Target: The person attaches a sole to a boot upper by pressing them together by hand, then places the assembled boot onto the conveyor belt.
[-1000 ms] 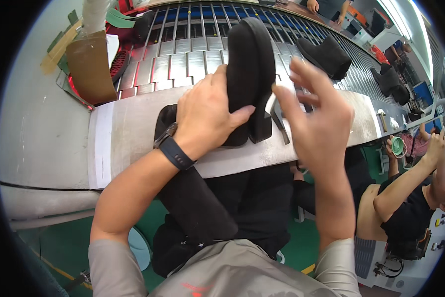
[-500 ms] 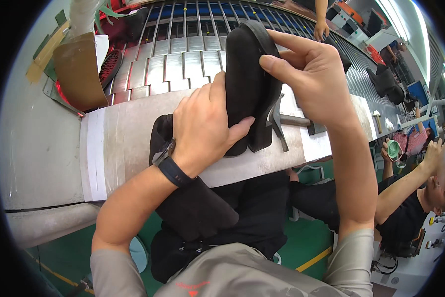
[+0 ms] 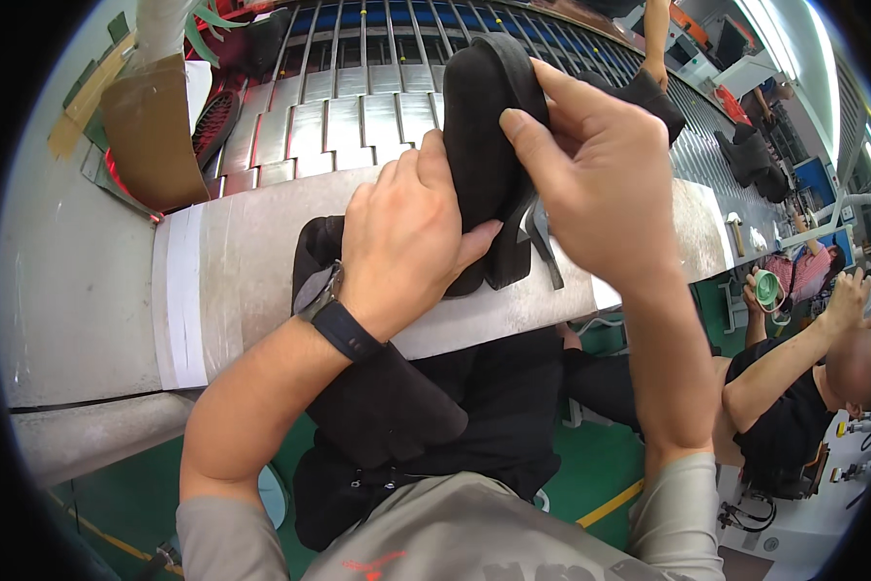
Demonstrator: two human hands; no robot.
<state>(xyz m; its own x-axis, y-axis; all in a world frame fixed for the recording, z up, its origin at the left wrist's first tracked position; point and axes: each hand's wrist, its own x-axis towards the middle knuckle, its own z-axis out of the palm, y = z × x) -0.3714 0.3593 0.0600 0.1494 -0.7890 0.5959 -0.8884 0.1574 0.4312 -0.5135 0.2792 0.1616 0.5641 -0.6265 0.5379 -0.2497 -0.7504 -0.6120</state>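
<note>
A black boot (image 3: 479, 136) is held up in front of me, toe pointing away, its sole along the right side. My left hand (image 3: 401, 223) wraps round the boot's middle, thumb near the heel. My right hand (image 3: 605, 165) grips the sole's edge close to the toe, thumb on the boot's side. The soft shaft (image 3: 387, 407) hangs over the bench edge towards my lap. Beside the heel, partly hidden behind my right hand, lies a hammer-like tool with a curved dark head (image 3: 544, 247).
Beyond the pale bench (image 3: 251, 281) runs a metal roller conveyor (image 3: 309, 131). A brown board (image 3: 154, 136) stands at the left by a dark sole (image 3: 216, 129). Across the conveyor, another person's hand (image 3: 654, 73) is at a black boot (image 3: 643, 102). At right sits a co-worker (image 3: 779, 397).
My right hand has turned and shifted slightly down along the sole's edge, covering more of the tool. Across the conveyor, the other person's boot has moved left into fuller view.
</note>
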